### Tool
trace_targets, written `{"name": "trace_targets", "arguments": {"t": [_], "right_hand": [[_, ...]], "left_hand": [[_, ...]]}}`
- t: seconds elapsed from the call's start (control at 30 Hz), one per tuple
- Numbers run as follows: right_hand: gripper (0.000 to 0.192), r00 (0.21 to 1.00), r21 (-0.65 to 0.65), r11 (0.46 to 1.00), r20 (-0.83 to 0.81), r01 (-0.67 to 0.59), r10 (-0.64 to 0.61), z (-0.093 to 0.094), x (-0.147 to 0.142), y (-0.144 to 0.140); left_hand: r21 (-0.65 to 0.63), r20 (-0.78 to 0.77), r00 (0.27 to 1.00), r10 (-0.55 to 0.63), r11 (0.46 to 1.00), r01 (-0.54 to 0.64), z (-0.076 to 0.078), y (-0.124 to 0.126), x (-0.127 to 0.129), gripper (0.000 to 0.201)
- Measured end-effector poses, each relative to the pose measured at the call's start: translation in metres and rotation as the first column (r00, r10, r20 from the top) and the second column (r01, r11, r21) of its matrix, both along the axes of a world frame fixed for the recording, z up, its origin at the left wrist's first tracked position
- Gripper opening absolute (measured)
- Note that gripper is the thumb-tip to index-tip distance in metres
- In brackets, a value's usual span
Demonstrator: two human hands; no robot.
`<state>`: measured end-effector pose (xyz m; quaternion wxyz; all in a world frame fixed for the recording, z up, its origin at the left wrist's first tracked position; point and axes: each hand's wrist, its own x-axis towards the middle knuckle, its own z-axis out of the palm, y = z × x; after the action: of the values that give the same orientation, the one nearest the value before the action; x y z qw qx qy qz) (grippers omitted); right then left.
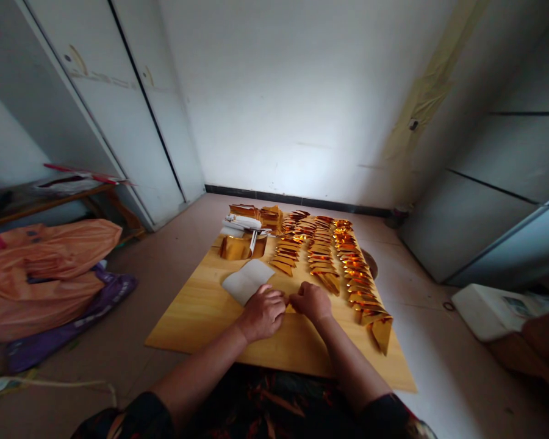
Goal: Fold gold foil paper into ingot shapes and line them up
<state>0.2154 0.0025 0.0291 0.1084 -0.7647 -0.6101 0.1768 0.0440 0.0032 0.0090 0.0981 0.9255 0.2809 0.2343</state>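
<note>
Head view: a pale wooden board (pixel 196 317) lies flat on a light tiled floor (pixel 443 372), and everything else sits around it. At the board's middle, near its close edge, the left hand (pixel 263 314) and right hand (pixel 312 302) rest knuckles-up and close together, fingers curled down onto the wood. Whether they pinch anything between them cannot be told; only a sliver of gold shows at the fingertips. Just beyond the left hand lies a white sheet (pixel 247 280), flat on the board. Further back on the board stands a stack of gold paper (pixel 241 246) with white strips on top. On the board's right half, rows of folded gold pieces (pixel 322 250) run from the far edge towards the near right corner. Left of the board, on the floor, lie orange plastic bags (pixel 50 268). Behind the board rises a white wall (pixel 302 91) with a dark skirting. Right of the board stands a grey cabinet (pixel 498 201).
</note>
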Motion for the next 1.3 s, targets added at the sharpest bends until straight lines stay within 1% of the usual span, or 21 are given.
{"name": "trace_targets", "arguments": {"t": [0.1, 0.2, 0.27, 0.33, 0.37, 0.4, 0.47, 0.5, 0.53, 0.57, 0.73, 0.87, 0.93, 1.07, 1.2, 1.3], "right_hand": [[0.017, 1.0, -0.034, 0.999, 0.03, 0.012, -0.011, 0.0, -0.001, 0.003], [0.013, 1.0, -0.039, 0.999, -0.019, 0.003, -0.004, 0.001, 0.006, 0.003], [0.011, 0.998, -0.018, 1.0, -0.056, 0.011, -0.012, 0.001, 0.013, 0.001], [0.013, 0.995, 0.052, 0.999, -0.094, -0.01, 0.015, -0.001, 0.022, -0.004], [0.013, 0.988, 0.117, 0.991, -0.133, -0.063, 0.079, -0.003, 0.025, -0.007], [0.013, 0.967, 0.19, 0.97, -0.173, -0.153, 0.187, -0.004, 0.029, -0.011], [0.015, 0.874, 0.299, 0.881, -0.214, -0.366, 0.436, -0.007, 0.034, -0.017], [0.013, 0.828, 0.332, 0.832, -0.2, -0.445, 0.523, -0.008, 0.035, -0.02], [0.012, 0.797, 0.352, 0.793, -0.176, -0.498, 0.578, -0.009, 0.036, -0.021], [0.01, 0.782, 0.362, 0.768, -0.144, -0.528, 0.606, -0.01, 0.036, -0.023], [0.007, 0.795, 0.382, 0.722, 0.063, -0.577, 0.603, -0.015, 0.032, -0.024], [0.017, 0.779, 0.391, 0.673, 0.317, -0.627, 0.542, -0.023, 0.03, -0.027], [0.019, 0.765, 0.402, 0.654, 0.4, -0.641, 0.504, -0.027, 0.03, -0.029], [0.019, 0.769, 0.439, 0.638, 0.454, -0.633, 0.45, -0.034, 0.03, -0.029], [0.022, 0.774, 0.443, 0.644, 0.461, -0.624, 0.433, -0.037, 0.029, -0.027], [0.022, 0.782, 0.445, 0.652, 0.454, -0.614, 0.427, -0.04, 0.029, -0.027]], "left_hand": [[0.053, -0.009, 1.0, 0.028, 0.998, -0.028, -0.004, -0.001, -0.001, 0.012], [0.05, 0.003, 0.998, 0.059, 0.997, -0.059, -0.007, 0.001, -0.001, 0.012], [0.024, 0.013, 0.997, 0.075, 0.997, -0.076, -0.008, 0.003, -0.001, 0.012], [-0.008, 0.023, 0.997, 0.08, 0.997, -0.079, -0.009, 0.007, 0.0, 0.011], [-0.024, 0.023, 0.997, 0.078, 0.997, -0.078, -0.009, 0.008, 0.0, 0.009], [-0.037, 0.019, 0.997, 0.075, 0.997, -0.074, -0.009, 0.009, 0.0, 0.009], [-0.054, 0.003, 0.998, 0.066, 0.996, -0.066, -0.009, 0.012, 0.0, 0.011], [-0.058, -0.003, 0.998, 0.064, 0.996, -0.064, -0.009, 0.012, 0.0, 0.012], [-0.059, -0.004, 0.998, 0.063, 0.996, -0.063, -0.009, 0.013, 0.0, 0.013], [-0.058, -0.001, 0.998, 0.063, 0.996, -0.063, -0.009, 0.013, -0.001, 0.014], [-0.024, 0.021, 0.997, 0.078, 0.997, -0.078, -0.011, 0.013, 0.0, 0.017], [0.028, 0.021, 0.993, 0.112, 0.993, -0.112, -0.011, 0.008, 0.005, 0.02], [0.04, 0.016, 0.992, 0.128, 0.991, -0.129, -0.01, 0.005, 0.008, 0.019], [0.035, 0.001, 0.977, 0.214, 0.976, -0.214, -0.011, -0.001, 0.017, 0.013], [-0.064, 0.032, 0.948, 0.316, 0.947, -0.314, -0.015, 0.001, 0.024, 0.012], [-0.125, 0.045, 0.939, 0.341, 0.935, -0.333, -0.017, 0.004, 0.027, 0.014]]}}
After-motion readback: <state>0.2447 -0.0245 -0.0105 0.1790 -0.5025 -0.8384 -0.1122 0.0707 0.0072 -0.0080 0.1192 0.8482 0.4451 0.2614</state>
